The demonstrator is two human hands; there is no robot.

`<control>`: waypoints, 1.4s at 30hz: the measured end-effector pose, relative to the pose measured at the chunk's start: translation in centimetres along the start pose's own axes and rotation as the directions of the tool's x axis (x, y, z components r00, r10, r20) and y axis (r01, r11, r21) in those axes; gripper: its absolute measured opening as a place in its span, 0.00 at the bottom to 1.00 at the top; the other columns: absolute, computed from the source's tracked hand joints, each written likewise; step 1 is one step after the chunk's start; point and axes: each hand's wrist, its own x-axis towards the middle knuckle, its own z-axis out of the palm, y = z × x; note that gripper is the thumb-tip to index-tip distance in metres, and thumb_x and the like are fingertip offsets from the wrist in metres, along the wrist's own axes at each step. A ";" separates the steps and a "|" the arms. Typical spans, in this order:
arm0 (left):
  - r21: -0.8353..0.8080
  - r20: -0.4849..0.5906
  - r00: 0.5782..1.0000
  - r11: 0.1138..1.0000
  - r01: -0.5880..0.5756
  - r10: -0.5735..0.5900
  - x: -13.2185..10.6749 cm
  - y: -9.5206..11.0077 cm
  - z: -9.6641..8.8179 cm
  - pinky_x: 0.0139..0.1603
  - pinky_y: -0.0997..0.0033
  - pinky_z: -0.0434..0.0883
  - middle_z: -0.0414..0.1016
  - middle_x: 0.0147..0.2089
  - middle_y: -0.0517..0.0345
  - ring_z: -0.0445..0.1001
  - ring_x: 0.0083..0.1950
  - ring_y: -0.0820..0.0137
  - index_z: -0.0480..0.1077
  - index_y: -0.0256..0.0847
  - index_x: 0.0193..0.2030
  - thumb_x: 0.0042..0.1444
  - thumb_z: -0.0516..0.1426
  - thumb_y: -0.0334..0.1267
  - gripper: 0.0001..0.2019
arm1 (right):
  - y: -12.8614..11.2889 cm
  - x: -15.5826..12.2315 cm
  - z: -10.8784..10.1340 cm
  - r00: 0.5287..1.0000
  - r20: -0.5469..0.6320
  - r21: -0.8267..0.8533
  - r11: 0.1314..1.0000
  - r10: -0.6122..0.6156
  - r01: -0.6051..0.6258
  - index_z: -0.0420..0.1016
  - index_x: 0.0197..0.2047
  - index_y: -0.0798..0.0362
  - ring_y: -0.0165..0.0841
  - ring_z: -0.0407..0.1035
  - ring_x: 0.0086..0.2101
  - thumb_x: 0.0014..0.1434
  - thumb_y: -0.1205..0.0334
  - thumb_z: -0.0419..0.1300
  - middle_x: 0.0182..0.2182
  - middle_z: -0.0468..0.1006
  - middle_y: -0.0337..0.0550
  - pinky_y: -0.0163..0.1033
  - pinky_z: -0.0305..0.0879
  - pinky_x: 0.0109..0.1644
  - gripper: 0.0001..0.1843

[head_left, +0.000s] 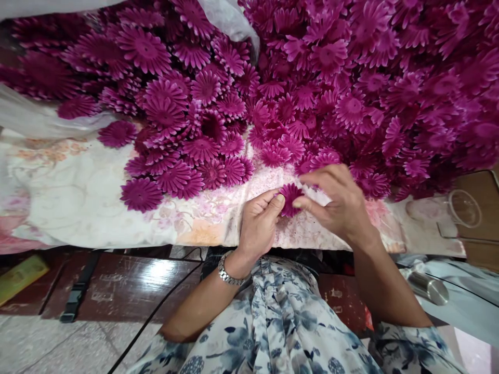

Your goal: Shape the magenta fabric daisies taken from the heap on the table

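A magenta artificial flower head (290, 199) is pinched between the thumb and fingers of my left hand (260, 221), just above the cloth near the table's front edge. On its right side is my right hand (337, 202), thumb and fingers apart, the thumb tip at or very near the petals. Whether that thumb touches them I cannot tell. Behind my hands lies a big heap of loose magenta flower heads (353, 106). To the left are more flower heads (166, 111), many nested in stacks.
A floral tablecloth (78, 182) covers the table. Clear plastic sheeting (47, 111) lies at the left. At the right are a clear plastic cup (463, 209) and a cardboard box (477, 195). Below sit a metal flask (431, 288) and a dark red bench (128, 285) with a black strap.
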 end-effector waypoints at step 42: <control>0.082 -0.057 0.998 0.997 0.001 0.004 0.1 -0.5 -0.4 0.27 0.78 0.61 0.68 0.23 0.62 0.61 0.25 0.78 0.77 0.36 0.35 0.49 0.63 0.45 0.13 | -1.3 0.0 1.2 0.997 0.075 0.182 0.983 -0.004 -0.010 0.69 0.31 0.53 0.30 0.66 0.30 0.60 0.60 0.58 0.26 0.71 0.40 0.35 0.65 0.35 0.07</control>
